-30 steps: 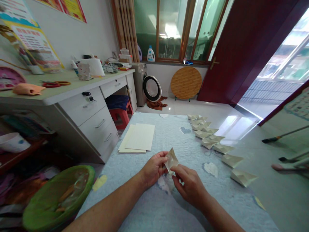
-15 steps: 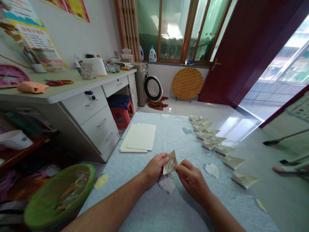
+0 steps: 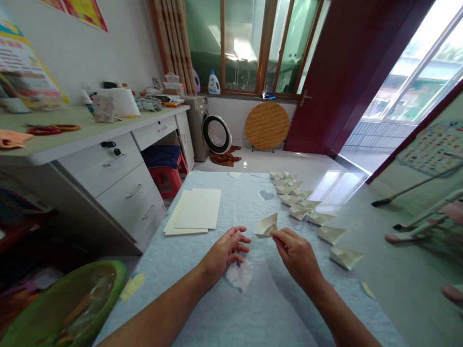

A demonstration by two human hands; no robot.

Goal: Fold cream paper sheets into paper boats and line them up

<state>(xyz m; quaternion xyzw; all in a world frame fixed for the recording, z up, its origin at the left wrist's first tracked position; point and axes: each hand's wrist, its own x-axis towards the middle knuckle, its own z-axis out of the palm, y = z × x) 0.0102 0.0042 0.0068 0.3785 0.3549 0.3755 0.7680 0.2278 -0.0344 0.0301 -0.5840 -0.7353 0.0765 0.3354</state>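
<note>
Quilted cloth (image 3: 253,308), folded paper (image 3: 266,225) (sharply pointed)

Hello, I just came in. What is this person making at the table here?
The person's right hand holds up a small folded paper piece by one corner. The left hand is beside it, fingers spread and holding nothing. Similar folded pieces stand in a line along the right side of the cloth-covered table, and flat sheets of paper lie on the left. They look like little paper boats.
</note>
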